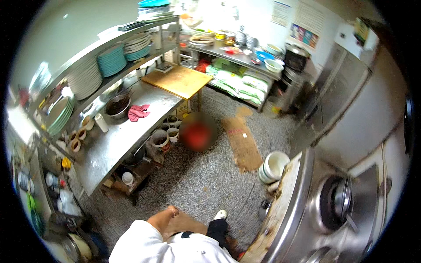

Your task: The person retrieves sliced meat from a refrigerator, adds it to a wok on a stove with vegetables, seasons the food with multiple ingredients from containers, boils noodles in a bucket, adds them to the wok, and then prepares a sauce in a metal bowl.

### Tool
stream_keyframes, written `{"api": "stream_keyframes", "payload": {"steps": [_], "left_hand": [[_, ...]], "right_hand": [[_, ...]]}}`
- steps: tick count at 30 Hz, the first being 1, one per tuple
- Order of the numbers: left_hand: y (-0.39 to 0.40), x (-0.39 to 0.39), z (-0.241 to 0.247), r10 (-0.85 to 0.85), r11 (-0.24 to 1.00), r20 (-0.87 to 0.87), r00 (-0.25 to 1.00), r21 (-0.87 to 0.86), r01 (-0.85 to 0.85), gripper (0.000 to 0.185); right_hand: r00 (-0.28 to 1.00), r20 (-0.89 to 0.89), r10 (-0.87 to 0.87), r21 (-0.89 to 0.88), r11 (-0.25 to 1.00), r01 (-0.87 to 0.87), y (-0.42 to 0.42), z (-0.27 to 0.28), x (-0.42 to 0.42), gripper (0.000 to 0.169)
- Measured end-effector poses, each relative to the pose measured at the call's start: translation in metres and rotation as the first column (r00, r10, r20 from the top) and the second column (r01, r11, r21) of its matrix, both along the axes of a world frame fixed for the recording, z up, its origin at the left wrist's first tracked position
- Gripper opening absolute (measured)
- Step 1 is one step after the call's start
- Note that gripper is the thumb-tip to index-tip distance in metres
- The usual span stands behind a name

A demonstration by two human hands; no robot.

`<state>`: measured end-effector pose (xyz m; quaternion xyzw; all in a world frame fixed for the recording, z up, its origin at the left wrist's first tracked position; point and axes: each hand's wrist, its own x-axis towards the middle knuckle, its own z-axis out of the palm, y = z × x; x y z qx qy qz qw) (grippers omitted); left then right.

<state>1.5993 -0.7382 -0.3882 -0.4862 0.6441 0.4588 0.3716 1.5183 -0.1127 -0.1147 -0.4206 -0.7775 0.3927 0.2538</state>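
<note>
My left hand (172, 210) hangs low beside my body above the speckled floor, with a thin band at the wrist; its fingers are too small and foreshortened to read. My right hand is out of view. Before me on the left runs a stainless steel worktable (98, 154). On it are a metal bowl (117, 106) of dark contents, a crumpled red cloth (138, 112) beside the bowl, a white bottle (101, 123) and several small brown pots (81, 133). A wooden board (178, 81) lies at the table's far end.
Stacked plates (84, 80) fill the shelf above the worktable. Flattened cardboard (244, 144) lies on the floor, near a white bucket (274, 166). At right stands a stove (332, 203) with a wok burner. Buckets (160, 139) sit under the worktable's edge. A refrigerator (332, 88) stands beyond.
</note>
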Motion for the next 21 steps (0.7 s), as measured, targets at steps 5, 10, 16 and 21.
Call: {"api": "stream_keyframes", "payload": {"steps": [5, 10, 16, 21], "left_hand": [[-0.016, -0.079, 0.005, -0.324, 0.814, -0.082, 0.942, -0.531, 0.234, 0.02], [-0.009, -0.14, 0.134, 0.365, 0.775, -0.252, 0.896, -0.45, -0.443, 0.024], [0.04, -0.12, 0.095, 0.678, 0.694, 0.134, 0.722, -0.441, -0.569, 0.026], [0.01, -0.201, 0.122, 0.492, 0.846, 0.306, 0.815, -0.388, -0.365, 0.019]], "right_hand": [[0.847, -0.111, 0.521, -0.001, 0.852, -0.524, -0.075, -0.001, -0.217, 0.026], [0.073, -0.219, 0.973, -0.098, 0.053, -0.994, -0.308, 0.065, -0.401, 0.03], [-0.555, -0.183, 0.812, -0.122, -0.579, -0.806, -0.507, 0.104, -0.506, 0.022], [-0.19, -0.217, 0.958, -0.636, -0.286, -0.717, -0.506, -0.063, -0.629, 0.018]]}}
